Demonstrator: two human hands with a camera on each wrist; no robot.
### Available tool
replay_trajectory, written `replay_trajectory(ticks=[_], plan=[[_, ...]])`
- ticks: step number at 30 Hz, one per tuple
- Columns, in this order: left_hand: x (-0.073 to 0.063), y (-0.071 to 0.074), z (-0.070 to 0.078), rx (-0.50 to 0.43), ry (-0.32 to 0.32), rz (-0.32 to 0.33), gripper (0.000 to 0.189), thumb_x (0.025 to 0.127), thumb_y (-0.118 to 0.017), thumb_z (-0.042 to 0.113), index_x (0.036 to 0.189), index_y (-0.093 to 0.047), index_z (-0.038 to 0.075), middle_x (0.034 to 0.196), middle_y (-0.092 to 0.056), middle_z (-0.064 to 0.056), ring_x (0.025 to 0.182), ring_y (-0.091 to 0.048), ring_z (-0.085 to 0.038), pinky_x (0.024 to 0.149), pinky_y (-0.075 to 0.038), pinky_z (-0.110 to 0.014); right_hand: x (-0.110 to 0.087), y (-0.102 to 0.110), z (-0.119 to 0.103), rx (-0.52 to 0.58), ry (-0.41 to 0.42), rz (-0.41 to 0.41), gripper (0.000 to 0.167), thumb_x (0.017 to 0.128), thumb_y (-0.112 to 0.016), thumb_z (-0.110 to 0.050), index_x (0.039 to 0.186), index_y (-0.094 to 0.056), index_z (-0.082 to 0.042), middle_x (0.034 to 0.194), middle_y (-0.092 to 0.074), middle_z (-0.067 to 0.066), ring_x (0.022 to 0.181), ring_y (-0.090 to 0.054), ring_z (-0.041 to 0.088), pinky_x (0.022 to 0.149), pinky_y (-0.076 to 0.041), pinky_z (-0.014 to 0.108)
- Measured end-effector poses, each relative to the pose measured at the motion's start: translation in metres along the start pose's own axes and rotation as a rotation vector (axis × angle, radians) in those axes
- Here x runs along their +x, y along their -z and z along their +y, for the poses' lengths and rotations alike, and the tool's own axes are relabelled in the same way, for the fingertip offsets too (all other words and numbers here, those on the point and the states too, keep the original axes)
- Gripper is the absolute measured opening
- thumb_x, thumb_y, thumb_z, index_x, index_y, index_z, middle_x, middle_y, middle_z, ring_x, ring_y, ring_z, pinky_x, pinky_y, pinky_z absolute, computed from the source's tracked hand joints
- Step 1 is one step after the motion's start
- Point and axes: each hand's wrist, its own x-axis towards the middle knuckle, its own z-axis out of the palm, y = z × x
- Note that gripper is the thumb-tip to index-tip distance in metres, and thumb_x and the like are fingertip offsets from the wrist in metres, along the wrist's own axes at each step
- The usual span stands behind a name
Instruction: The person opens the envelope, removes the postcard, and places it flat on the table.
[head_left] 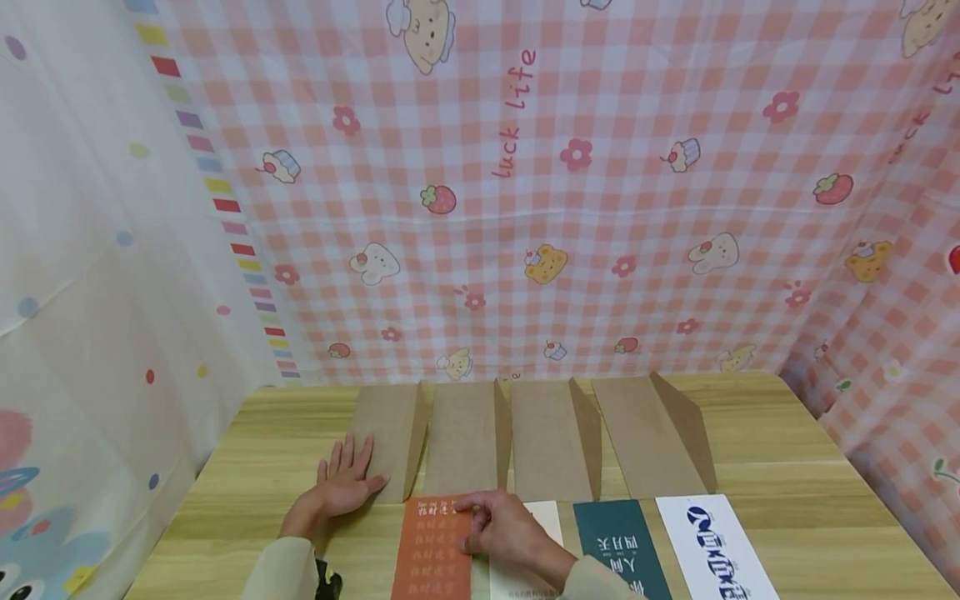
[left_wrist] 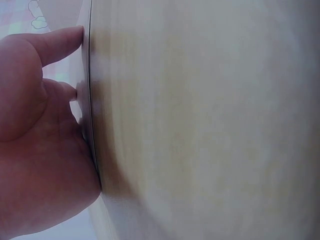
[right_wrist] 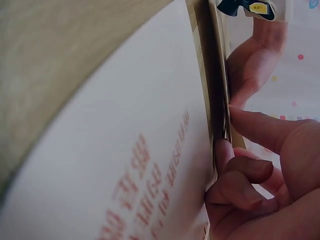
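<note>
My left hand (head_left: 347, 485) rests with its fingers spread on the left part of the leftmost brown paper envelope (head_left: 384, 433), whose flap stands open on its right side. With thumb and index finger my right hand (head_left: 512, 535) pinches the right edge of an orange card (head_left: 429, 554) with pale lettering, close in front of that envelope. In the right wrist view the pinched card shows edge-on, and a white card (right_wrist: 125, 110) with reddish print lies beside the curled lower fingers. The left wrist view shows the left palm (left_wrist: 40, 130) low against the wooden tabletop (left_wrist: 200, 120).
More brown envelopes with raised flaps stand in the row: a second (head_left: 459, 437), a third (head_left: 547, 442) and a fourth (head_left: 645, 437). In front lie a dark green card (head_left: 615, 525) and a white card with blue lettering (head_left: 682, 533). A pink checked cloth (head_left: 495, 250) hangs behind the table.
</note>
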Motion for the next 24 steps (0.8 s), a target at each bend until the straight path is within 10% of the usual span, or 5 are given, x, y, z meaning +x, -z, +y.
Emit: replay_trajectory(ticks=[24], plan=[[-0.001, 0.000, 0.002, 0.023, -0.002, -0.004, 0.102, 0.093, -0.045, 0.068, 0.157, -0.006, -0.001, 0.160, 0.016, -0.030, 0.146, 0.020, -0.049, 0.111, 0.013, -0.068, 0.000, 0.001, -0.001, -0.026, -0.013, -0.009, 0.045, 0.071, -0.081, 0.006, 0.115, -0.071, -0.002, 0.065, -0.056, -0.002, 0.057, -0.048, 0.008, 0.050, -0.035, 0.020]])
